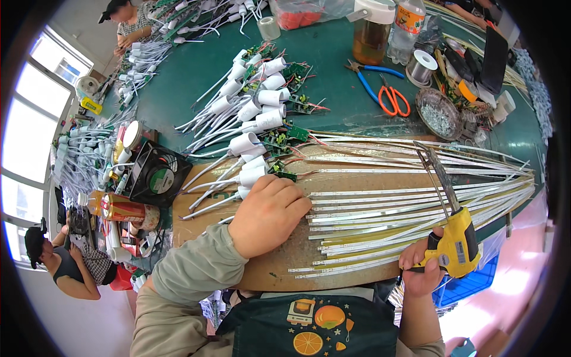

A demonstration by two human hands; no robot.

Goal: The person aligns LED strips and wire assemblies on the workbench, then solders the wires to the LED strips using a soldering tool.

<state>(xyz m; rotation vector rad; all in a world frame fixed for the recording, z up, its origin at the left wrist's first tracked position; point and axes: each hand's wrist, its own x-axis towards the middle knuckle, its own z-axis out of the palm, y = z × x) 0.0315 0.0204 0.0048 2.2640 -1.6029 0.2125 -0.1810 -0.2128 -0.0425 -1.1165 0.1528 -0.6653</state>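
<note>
My left hand (270, 214) is closed, knuckles up, over the near end of a row of white plastic caps (244, 144) with white cables and small green circuit boards (279, 140). What its fingers grip lies hidden beneath it. In my right hand (422, 262) is a yellow soldering gun (459, 244), its long tip pointing up and away from me over the strips. Between my hands, white LED strips (363, 217) lie fanned on a brown board (267, 262), converging at the right. Red wires join the far boards to some strips.
Beyond lie blue-handled pliers (372, 83), orange scissors (394, 101), a solder spool (422, 66), a metal bowl (439, 114), a bottle (407, 30) and a jug (372, 35). A black fan (159, 178) and a can (122, 208) stand left. Two other people sit at the left side.
</note>
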